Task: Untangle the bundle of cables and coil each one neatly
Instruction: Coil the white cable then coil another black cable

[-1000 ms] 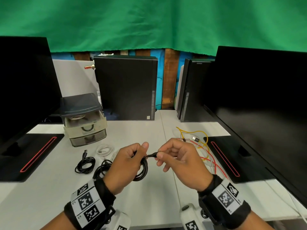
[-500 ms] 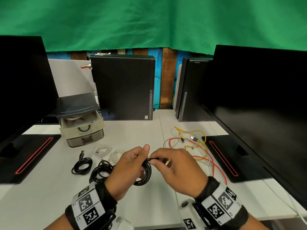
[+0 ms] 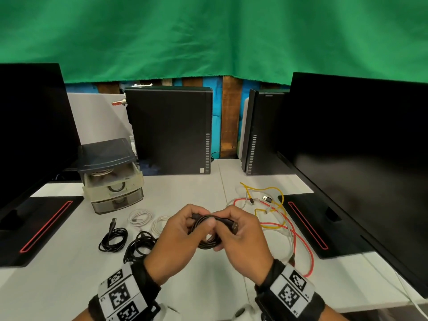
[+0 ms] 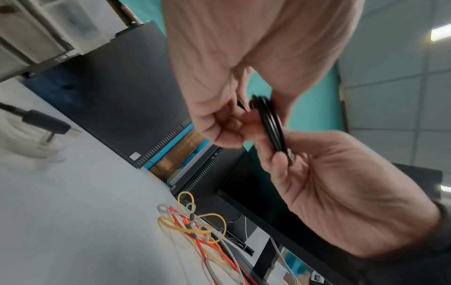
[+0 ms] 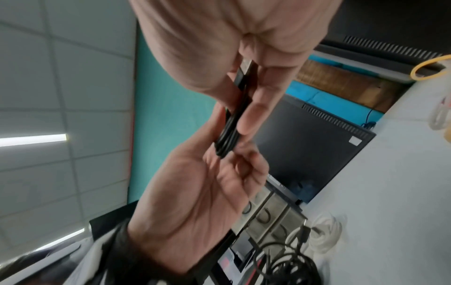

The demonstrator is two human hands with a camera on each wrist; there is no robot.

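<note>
A black cable wound into a small coil is held above the table in front of me. My left hand grips the coil's left side, thumb on top. My right hand pinches the coil's right side, with the plug end lying across its fingers. The left wrist view shows the coil edge-on between both hands. In the right wrist view the strands are pressed under the right thumb. A loose tangle of yellow, red and white cables lies on the table to the right.
Two black coils and two white coils lie at the left. A small drawer box stands behind them. PC towers are at the back, with monitors on both sides.
My right hand has carried the plug end leftward to the coil. Both hands are now close together on the coil, which is lifted slightly.
</note>
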